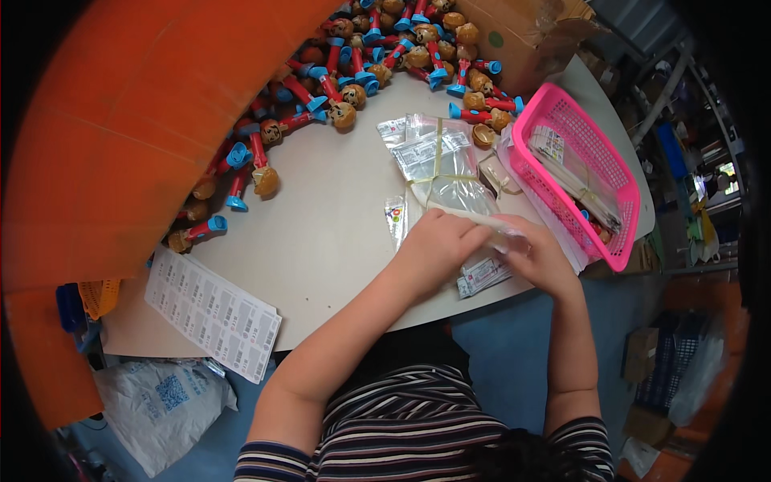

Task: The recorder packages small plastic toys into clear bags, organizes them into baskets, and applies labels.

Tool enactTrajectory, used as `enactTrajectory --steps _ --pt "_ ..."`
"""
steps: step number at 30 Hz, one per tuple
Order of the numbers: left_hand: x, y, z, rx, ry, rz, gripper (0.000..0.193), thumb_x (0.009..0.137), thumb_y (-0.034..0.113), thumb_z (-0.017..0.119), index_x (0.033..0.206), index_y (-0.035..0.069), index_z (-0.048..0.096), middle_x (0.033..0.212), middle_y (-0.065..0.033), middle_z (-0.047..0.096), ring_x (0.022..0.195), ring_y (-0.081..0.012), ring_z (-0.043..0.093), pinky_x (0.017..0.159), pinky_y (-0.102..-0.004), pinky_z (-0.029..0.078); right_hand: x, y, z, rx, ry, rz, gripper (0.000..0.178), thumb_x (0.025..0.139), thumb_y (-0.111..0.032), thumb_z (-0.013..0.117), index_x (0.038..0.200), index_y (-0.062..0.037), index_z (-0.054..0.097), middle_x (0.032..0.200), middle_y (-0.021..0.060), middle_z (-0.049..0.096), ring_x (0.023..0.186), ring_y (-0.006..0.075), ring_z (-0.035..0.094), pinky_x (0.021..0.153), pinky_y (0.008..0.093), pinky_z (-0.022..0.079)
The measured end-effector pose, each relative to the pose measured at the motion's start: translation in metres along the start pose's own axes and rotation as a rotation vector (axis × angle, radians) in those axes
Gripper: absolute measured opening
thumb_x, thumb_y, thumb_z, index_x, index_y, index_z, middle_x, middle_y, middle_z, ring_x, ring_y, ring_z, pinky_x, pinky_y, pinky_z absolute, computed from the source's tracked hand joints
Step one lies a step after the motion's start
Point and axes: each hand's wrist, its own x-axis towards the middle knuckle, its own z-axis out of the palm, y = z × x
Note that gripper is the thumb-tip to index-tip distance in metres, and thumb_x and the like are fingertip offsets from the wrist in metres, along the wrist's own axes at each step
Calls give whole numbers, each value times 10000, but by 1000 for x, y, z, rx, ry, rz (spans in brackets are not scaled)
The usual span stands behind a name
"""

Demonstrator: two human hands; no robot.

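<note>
Both hands are at the near right of the table, over clear printed plastic bags. My left hand [440, 245] is closed on one end of a thin folded plastic bag [475, 217], fingers curled. My right hand [542, 255] pinches the other end of it between thumb and fingers. Just beyond my hands lies a bundle of clear plastic bags [450, 161], bound crosswise with a yellowish tie. Another printed bag [482, 275] sticks out under my hands at the table's edge. A small silvery packet [396, 218] lies beside my left hand.
Many red-and-blue toys with brown round heads [343, 115] are heaped at the back and left. A pink basket [572, 197] holding bags stands at the right. A label sheet [210, 309] overhangs the front left edge. An orange panel [120, 145] borders the left; a cardboard box [522, 40] stands behind.
</note>
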Motion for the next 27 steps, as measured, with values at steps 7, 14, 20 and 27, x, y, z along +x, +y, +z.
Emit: enactTrajectory --steps 7,14,20,27 --pt "-3 9 -3 44 -194 56 192 681 218 694 810 96 622 880 -38 546 951 -221 538 804 -351 445 2 9 -4 -33 -43 107 230 843 -42 642 1063 23 630 897 98 662 807 167 619 748 292 496" --pt "3 2 14 -14 -102 -26 158 698 196 723 762 81 636 805 -61 578 846 -254 573 729 -374 470 0 13 -4 -31 -38 133 290 833 -76 670 1102 14 612 914 103 657 831 160 618 758 290 486" --pt "9 1 8 -193 16 -252 120 775 152 711 808 48 661 760 -112 610 810 -304 585 718 -396 479 0 4 1 73 -47 -16 480 773 -90 718 1214 12 556 1037 126 647 953 190 617 879 312 466" --pt "2 17 -11 -55 60 -10 252 680 221 776 844 92 636 881 -56 568 826 -287 559 723 -395 450 1 27 0 -11 12 66 341 792 21 602 1133 16 604 976 142 660 907 205 638 824 303 490"
